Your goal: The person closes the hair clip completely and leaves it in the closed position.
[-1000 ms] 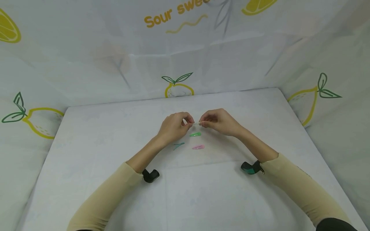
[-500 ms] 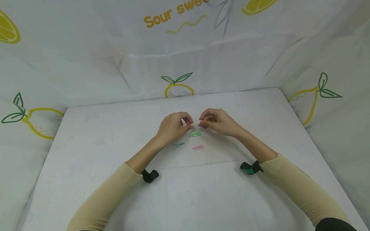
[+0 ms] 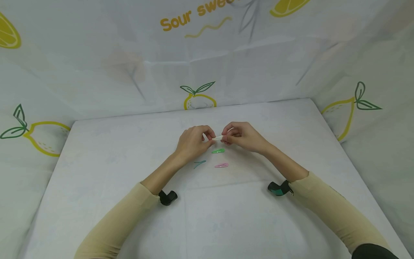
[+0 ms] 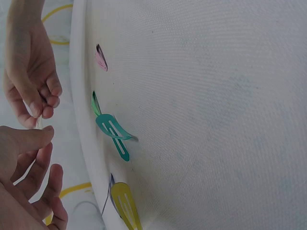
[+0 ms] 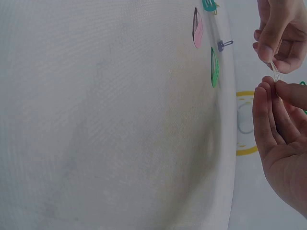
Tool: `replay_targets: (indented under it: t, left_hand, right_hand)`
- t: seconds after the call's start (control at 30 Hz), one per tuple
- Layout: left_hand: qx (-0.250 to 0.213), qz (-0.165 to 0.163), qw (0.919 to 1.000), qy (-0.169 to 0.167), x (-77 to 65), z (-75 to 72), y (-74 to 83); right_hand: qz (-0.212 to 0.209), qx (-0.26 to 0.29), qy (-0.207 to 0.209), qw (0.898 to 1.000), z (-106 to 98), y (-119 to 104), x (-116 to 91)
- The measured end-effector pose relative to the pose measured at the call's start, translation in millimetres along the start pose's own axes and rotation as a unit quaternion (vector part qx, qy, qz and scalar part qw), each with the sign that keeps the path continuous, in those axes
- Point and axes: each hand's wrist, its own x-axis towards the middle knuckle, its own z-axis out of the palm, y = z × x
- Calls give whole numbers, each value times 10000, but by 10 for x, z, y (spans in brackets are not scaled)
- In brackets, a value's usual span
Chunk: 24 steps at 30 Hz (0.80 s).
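Between the hands, above the table, a slim white hair clip (image 3: 217,138) is stretched from fingertip to fingertip. My left hand (image 3: 193,142) pinches its left end between thumb and index finger. The right hand (image 3: 245,136) pinches the other end, its fingers covering part of the clip. Below them lie a green hair clip (image 3: 218,151), a pink hair clip (image 3: 221,165) and a teal hair clip (image 3: 199,163), which stands bent apart. The left wrist view also has a yellow hair clip (image 4: 125,206); a purple hair clip (image 5: 224,45) appears in the right wrist view.
A white cloth covers the table (image 3: 207,223). Behind it hangs a white backdrop (image 3: 113,82) printed with lemons, and similar cloth closes off both sides. Black wrist cameras, left (image 3: 168,198) and right (image 3: 279,189), jut inward from the sleeves.
The white hair clip has tilted slightly, its right end rising, and more of it shows between the fingertips. Both hands keep their pinch with only small shifts. The clips on the table stay put.
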Motion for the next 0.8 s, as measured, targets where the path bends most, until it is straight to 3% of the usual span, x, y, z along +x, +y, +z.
replay_targets:
  t: [0.8]
  left_hand:
    - [18, -19, 10000, -24, 25, 27, -10]
  right_hand:
    - [-4, -354, 216, 9991, -18, 60, 2]
